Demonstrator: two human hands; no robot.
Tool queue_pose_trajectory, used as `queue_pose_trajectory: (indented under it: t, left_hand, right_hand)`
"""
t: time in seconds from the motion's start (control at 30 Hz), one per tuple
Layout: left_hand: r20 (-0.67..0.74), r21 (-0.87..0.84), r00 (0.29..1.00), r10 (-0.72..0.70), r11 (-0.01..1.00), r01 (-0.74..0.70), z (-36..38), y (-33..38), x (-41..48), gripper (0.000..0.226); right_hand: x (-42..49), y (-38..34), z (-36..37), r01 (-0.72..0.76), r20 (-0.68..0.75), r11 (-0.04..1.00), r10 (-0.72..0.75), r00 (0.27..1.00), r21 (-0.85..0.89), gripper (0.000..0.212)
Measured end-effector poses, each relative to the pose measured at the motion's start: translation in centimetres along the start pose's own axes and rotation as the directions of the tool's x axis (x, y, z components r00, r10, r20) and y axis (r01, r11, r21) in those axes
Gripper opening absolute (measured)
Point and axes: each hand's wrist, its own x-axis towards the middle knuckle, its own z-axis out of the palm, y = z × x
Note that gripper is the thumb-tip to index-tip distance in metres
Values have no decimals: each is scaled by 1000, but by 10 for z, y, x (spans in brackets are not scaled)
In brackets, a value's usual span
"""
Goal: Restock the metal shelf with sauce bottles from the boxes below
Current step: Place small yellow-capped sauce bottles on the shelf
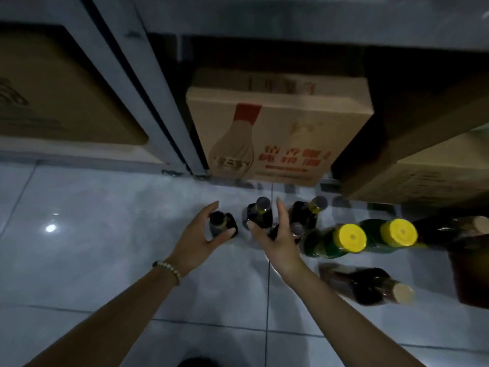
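Observation:
Several dark sauce bottles stand on the tiled floor in front of the metal shelf (169, 107). My left hand (203, 234) is curled around the leftmost dark bottle (221, 221), fingers spread and close to its neck, not clearly gripping. My right hand (277, 239) is spread around a second dark bottle (260, 211), thumb on one side and fingers on the other. Another dark bottle (308, 210) stands just right of it, and a fourth (296, 230) is partly hidden behind my right hand.
Two green bottles with yellow caps (350, 238) (398, 233) stand to the right. A brown bottle (370, 284) lies nearer me. Cardboard boxes (277, 123) (423, 176) (53, 96) sit under the shelf. A dark red object (471, 271) is at the right edge.

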Motion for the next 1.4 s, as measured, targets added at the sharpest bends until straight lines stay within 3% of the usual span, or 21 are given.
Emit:
queue_pose_trajectory:
  t: [0.2,0.5,0.93,1.0,1.13,1.3,1.4]
  left_hand:
    - [-109,-94,982,155,982,-166,25,-42,46,50]
    - [-184,-231,939,292,915,-330,40,-67,63,20]
    - [-294,-243,925,240,917,-315,-9,-40,59,2]
    - [-301,-260,926,229,914,-310,-30,-20,50,9]
    - [-341,-124,885,316,919,-375,-76,46,13,35]
    - [-332,-120,855,399,881,-458,-139,165,-48,49]
    - [-286,-138,842,458,850,-509,-174,249,-90,44]
  right_hand:
    - [50,33,5,153,58,986,-149,987,-69,70]
    - [85,69,5,322,-10,932,-328,945,-167,34]
    - [82,44,19,376,44,890,-378,925,-259,14]
    - [71,22,25,386,62,892,-382,922,-236,17]
    - [27,-60,37,471,82,866,-464,882,-169,21]
    - [-61,-199,33,566,60,815,-563,824,-125,28]
    - [-122,-289,21,609,-2,786,-613,790,-108,33]
